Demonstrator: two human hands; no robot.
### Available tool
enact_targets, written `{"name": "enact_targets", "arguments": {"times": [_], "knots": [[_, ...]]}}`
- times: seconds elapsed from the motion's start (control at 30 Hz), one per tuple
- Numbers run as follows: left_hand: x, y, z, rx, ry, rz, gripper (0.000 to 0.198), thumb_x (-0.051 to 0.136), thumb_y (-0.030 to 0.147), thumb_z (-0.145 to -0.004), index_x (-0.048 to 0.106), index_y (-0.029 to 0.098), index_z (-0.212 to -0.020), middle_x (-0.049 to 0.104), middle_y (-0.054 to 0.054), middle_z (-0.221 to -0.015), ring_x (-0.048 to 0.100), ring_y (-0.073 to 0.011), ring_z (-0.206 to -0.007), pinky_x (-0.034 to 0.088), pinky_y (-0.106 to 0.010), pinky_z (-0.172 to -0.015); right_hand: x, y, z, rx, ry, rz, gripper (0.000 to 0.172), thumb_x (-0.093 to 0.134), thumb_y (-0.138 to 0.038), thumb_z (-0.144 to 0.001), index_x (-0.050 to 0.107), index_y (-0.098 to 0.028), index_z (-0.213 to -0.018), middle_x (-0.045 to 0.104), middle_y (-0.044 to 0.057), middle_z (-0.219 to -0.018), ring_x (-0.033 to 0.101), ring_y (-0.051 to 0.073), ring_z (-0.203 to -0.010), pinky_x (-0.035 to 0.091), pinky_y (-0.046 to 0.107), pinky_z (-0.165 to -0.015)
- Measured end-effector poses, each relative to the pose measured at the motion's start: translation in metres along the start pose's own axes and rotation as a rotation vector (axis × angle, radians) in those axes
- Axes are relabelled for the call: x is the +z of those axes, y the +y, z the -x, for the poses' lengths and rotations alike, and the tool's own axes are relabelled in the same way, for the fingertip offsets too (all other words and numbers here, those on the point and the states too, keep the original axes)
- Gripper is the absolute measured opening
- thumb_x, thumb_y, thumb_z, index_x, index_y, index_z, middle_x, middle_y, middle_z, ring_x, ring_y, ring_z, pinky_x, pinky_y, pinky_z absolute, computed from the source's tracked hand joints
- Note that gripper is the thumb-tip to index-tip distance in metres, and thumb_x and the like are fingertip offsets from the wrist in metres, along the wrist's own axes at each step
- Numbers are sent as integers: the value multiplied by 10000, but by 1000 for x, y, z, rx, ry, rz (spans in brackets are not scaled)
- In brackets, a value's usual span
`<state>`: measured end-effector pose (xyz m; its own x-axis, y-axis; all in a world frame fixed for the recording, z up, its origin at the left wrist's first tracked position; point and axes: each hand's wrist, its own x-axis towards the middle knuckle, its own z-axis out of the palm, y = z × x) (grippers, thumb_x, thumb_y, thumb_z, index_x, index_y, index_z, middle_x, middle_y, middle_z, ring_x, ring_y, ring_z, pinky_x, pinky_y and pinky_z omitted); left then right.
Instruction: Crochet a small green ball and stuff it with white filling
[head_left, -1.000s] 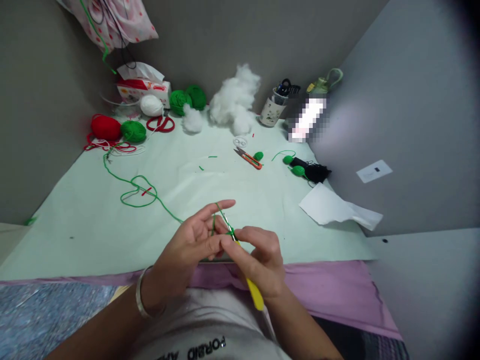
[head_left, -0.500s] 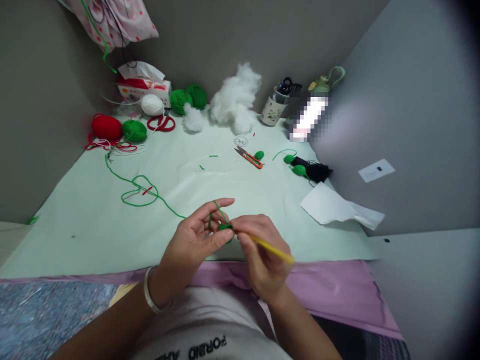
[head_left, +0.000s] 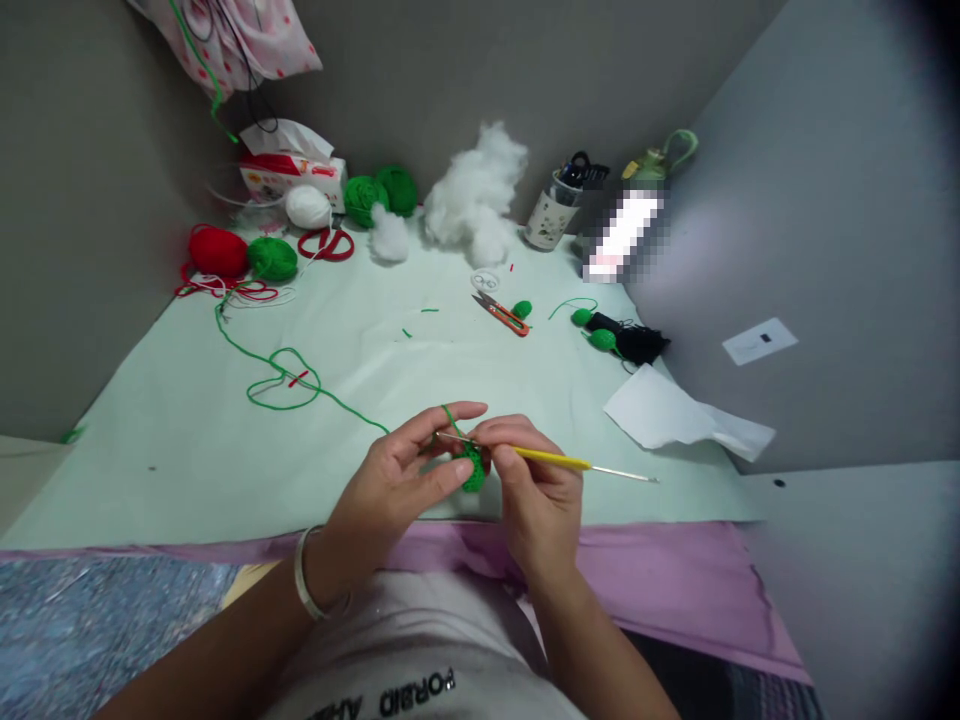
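Note:
Between thumb and fingers, my left hand (head_left: 405,465) pinches a small green crochet piece (head_left: 472,472). Green yarn (head_left: 352,410) runs from the table up over its raised index finger. My right hand (head_left: 536,490) grips a crochet hook (head_left: 551,458) by its yellow handle. One metal end of the hook points left across the top of the crochet piece, and the other metal end sticks out to the right. Both hands are close together above the table's front edge. Some right fingertips are hidden behind the work.
Orange thread snips (head_left: 501,313) lie mid-table beside a small green crocheted ball (head_left: 523,309). White stuffing (head_left: 480,200) and green yarn balls (head_left: 365,200) stand at the back. Red-handled scissors (head_left: 326,244) and red yarn (head_left: 217,250) are at left. White paper (head_left: 660,410) lies at right.
The hook has swung from slanting down towards me to nearly level, showing both metal ends. The green crochet piece has turned so more of it shows. Both hands sit slightly further right in view.

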<state>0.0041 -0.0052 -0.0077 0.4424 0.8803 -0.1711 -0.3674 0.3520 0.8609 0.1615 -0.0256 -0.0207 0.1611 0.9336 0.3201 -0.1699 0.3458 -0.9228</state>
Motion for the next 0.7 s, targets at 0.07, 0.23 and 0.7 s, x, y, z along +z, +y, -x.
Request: {"name": "enact_targets", "arguments": {"times": [0.07,0.23,0.7], "knots": [[-2,-1,2,-2,-12,-70,413,810,282,-912,747,309,-1319,717,-25,-1037,642,-176,-1029,492,-292,-972,-2,0,-1,93,12,-81,129,707,-286,-1000,828,-270,-957,743,27,-884,627,134,-750,516,248,-647],[-5,0,2,11,22,-107,418,835,227,-865,765,336,-1263,605,19,-925,608,-127,-893,505,-226,-834,-7,-6,-7,247,-2,-268,160,716,-322,-991,792,-222,-891,718,21,-836,597,102,-636,493,227,-586],[-4,5,1,63,97,-206,400,786,157,-832,783,289,-1209,598,15,-880,597,-135,-870,501,-250,-855,-15,-15,-4,11,-160,-11,211,545,-255,-1085,738,-225,-1003,747,54,-960,651,140,-762,550,275,-661]]}}
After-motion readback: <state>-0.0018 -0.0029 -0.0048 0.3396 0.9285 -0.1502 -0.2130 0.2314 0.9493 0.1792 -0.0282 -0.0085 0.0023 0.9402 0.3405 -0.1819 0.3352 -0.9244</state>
